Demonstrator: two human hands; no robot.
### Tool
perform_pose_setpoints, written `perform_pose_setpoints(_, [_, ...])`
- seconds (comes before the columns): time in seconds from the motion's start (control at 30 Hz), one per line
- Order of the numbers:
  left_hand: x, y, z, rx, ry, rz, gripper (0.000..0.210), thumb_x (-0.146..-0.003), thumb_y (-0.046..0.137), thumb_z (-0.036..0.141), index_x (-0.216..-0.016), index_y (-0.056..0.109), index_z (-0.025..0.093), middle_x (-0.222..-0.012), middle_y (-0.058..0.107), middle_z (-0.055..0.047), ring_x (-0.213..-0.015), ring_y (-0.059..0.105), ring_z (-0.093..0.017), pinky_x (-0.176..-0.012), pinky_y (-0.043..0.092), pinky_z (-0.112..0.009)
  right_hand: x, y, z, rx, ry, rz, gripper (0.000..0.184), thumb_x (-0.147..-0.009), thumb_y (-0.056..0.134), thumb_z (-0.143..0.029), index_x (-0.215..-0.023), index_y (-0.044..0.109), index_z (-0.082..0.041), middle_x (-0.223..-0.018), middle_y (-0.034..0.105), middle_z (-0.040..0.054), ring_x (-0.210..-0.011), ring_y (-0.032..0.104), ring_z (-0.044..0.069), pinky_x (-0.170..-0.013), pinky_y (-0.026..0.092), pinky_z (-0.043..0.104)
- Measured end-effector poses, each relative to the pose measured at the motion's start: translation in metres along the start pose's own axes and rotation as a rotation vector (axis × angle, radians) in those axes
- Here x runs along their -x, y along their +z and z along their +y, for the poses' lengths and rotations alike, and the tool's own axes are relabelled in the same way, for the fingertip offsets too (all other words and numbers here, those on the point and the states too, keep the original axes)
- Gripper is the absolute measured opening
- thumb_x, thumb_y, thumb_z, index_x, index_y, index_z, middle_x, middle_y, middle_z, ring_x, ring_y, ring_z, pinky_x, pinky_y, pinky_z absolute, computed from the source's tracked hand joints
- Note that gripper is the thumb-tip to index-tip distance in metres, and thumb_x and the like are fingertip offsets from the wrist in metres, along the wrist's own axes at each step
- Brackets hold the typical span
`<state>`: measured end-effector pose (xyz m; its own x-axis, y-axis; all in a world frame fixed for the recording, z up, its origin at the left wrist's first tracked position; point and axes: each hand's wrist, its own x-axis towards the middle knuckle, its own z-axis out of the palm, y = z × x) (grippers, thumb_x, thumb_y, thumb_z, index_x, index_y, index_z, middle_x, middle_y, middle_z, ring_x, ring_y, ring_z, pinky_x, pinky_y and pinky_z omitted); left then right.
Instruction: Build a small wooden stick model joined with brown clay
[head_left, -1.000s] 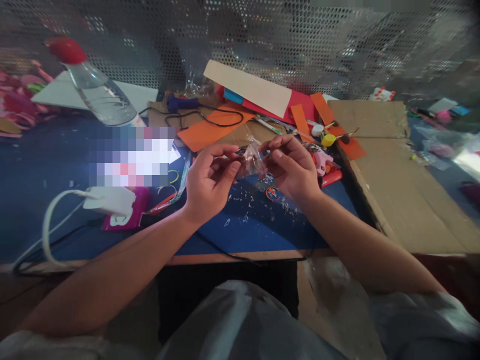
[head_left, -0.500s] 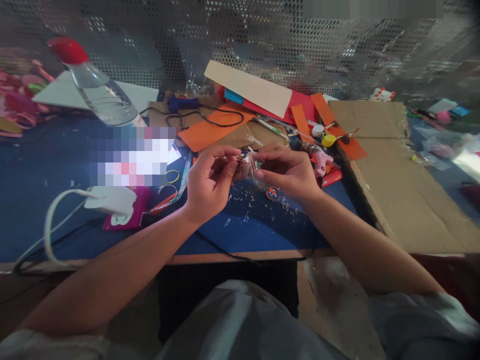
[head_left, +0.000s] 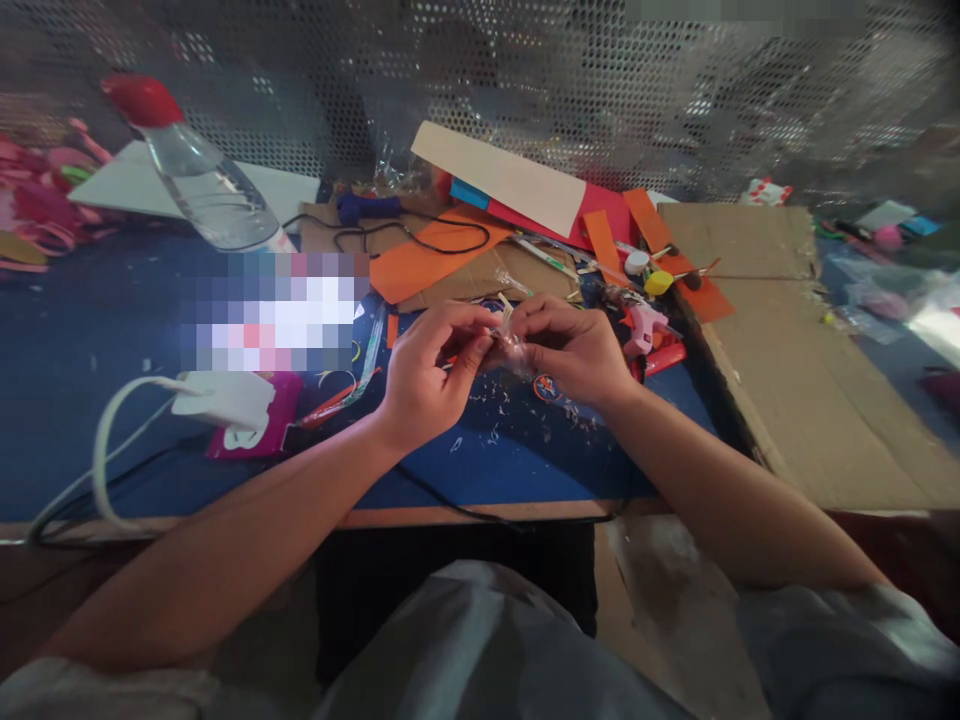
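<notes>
A small piece of clear, shiny plastic wrap (head_left: 513, 350) is pinched between my two hands above the blue tabletop (head_left: 510, 470). My left hand (head_left: 435, 368) is closed, thumb and index finger gripping the wrap's left side. From the right, my right hand (head_left: 574, 350) pinches it with bent fingers. A thin pale stick-like piece (head_left: 505, 305) pokes up between the fingertips; whether it belongs to the wrap I cannot tell. What the wrap contains is hidden. Just below lie an orange ring-shaped piece (head_left: 547, 388) and scattered white shreds (head_left: 493, 434).
A red-capped bottle (head_left: 214, 190) stands left, near a white charger (head_left: 225, 400) in a pink power strip (head_left: 289, 395). Orange sheets (head_left: 431, 262) and a blue-handled tool (head_left: 367, 207) lie behind. Right are a pink glue gun (head_left: 645, 326) and cardboard (head_left: 832, 390).
Both hands have shifted slightly, the left a little right and down. The wrap turned between the fingers, and the pale stick now shows more upright.
</notes>
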<state>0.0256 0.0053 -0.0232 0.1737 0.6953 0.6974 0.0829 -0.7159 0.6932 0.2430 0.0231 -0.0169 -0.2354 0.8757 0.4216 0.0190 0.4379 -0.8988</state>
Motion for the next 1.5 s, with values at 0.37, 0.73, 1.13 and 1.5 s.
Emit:
perform_pose_setpoints(0.37, [-0.003,-0.003,-0.005,-0.105,-0.006,0.143,0.02,-0.115,0.066,0.042,-0.118,0.077,0.024,-0.107,0.077,-0.007,-0.085,0.073,-0.014,-0.075,0.066,-0.028,-0.009,-0.003,0.015,-0.207,0.102,0.303,0.041,-0.089,0.093,-0.062,-0.097,0.072,-0.028,-0.094,0.075,-0.0014,-0.062,0.064,0.01,-0.057,0.057,0.027])
perform_pose_setpoints(0.73, [-0.002,0.0,-0.006,-0.013,-0.015,0.148,0.019,-0.115,0.067,0.042,-0.12,0.074,0.025,-0.108,0.072,-0.007,-0.082,0.071,-0.012,-0.068,0.063,-0.025,-0.009,-0.009,0.002,-0.298,0.183,0.192,0.063,-0.095,0.073,-0.086,-0.083,0.053,-0.028,-0.075,0.068,-0.0044,-0.045,0.049,0.007,-0.04,0.038,0.028])
perform_pose_setpoints(1.13, [-0.002,0.0,-0.007,0.003,0.008,0.142,0.015,-0.114,0.068,0.036,-0.12,0.075,0.024,-0.108,0.073,-0.006,-0.085,0.072,-0.012,-0.071,0.061,-0.024,-0.002,0.002,-0.007,-0.143,0.167,0.086,0.034,-0.078,0.102,-0.045,-0.102,0.088,-0.024,-0.075,0.07,-0.0033,-0.059,0.052,0.009,-0.053,0.039,0.026])
perform_pose_setpoints(1.5, [-0.002,-0.001,-0.003,-0.058,0.041,0.101,0.013,-0.115,0.067,0.032,-0.118,0.076,0.023,-0.109,0.075,-0.007,-0.094,0.075,-0.015,-0.079,0.065,-0.027,-0.001,0.0,-0.005,-0.124,0.062,0.067,0.035,-0.07,0.109,-0.045,-0.095,0.091,-0.027,-0.083,0.075,-0.0007,-0.07,0.062,0.012,-0.062,0.049,0.026])
